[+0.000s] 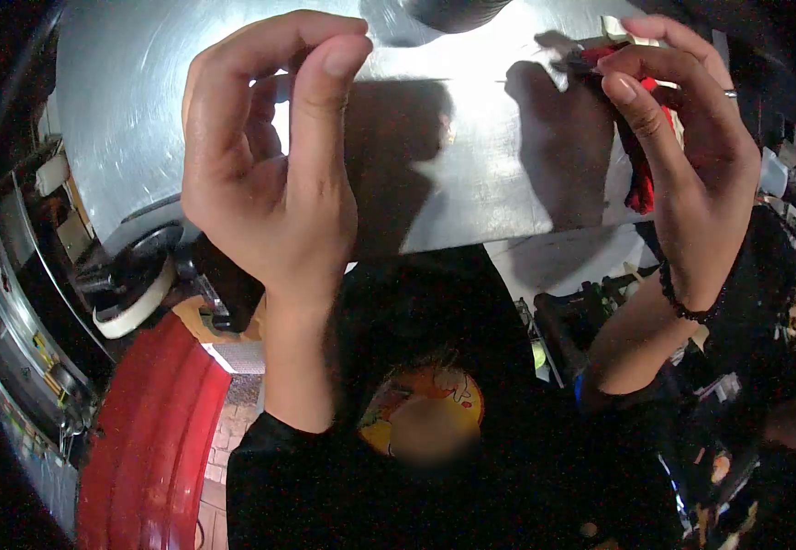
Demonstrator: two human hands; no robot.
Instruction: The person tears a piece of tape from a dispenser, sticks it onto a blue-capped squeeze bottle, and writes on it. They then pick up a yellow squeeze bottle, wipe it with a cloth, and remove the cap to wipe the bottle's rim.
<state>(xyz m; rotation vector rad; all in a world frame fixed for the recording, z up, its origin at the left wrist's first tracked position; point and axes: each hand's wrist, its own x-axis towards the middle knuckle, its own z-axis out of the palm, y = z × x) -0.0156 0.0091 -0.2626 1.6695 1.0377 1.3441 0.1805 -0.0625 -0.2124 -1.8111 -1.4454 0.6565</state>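
Observation:
My left hand is raised over the near left part of a shiny metal table. Its thumb and forefinger come together in a pinch, and the other fingers curl behind. At the right, my right hand is also raised, thumb and forefinger tips close together and other fingers bent. Whatever either pinch holds is too small to make out. Behind the right fingertips lies a bundle of red and dark material, partly covered by that hand. A dark beaded bracelet circles the right wrist.
A dark rounded object stands at the table's far edge. Left of me are a black device with a pale rim and a red curved seat. Cluttered dark shelves line the right side. Shadows of my hands fall across the metal.

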